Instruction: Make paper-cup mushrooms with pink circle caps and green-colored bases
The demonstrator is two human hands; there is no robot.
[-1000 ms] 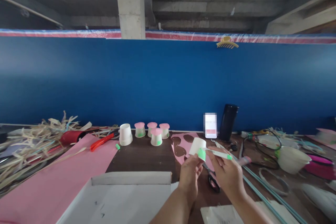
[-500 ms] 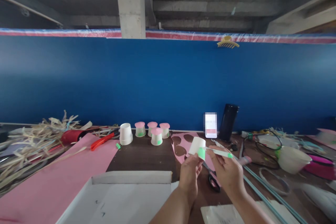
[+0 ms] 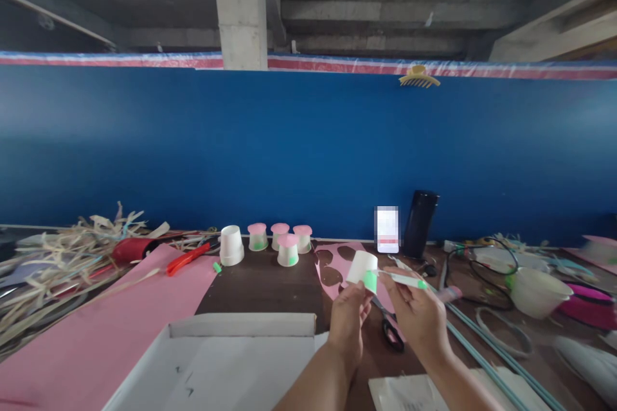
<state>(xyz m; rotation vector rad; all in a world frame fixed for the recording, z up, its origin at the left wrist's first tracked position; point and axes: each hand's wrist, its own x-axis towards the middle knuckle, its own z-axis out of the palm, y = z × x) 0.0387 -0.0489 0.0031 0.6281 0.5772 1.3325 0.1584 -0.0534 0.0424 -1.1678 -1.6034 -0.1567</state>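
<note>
A white paper cup [image 3: 360, 267], tilted and upside down, is pinched in my left hand [image 3: 349, 316]. Bright green colour covers a patch on its right side. My right hand [image 3: 418, 313] grips a white marker [image 3: 401, 279] with a green end, its tip at the green patch. Behind and to the left stand several upturned cups topped with pink paper discs [image 3: 288, 252], with green patches on some. A stack of plain white cups [image 3: 231, 246] sits farther left, and a small green marker cap [image 3: 216, 267] lies beside it.
Black-handled scissors [image 3: 393, 334] and pink paper with cut-out holes [image 3: 354, 250] lie by my hands. An open white box [image 3: 241, 327] is in front, pink paper [image 3: 120, 327] on the left. A phone [image 3: 387, 230] and a dark bottle [image 3: 420, 225] stand against the blue partition.
Hardly anything differs. Both hands, the cup and the marker keep nearly the same place, and the green patch looks about the same.
</note>
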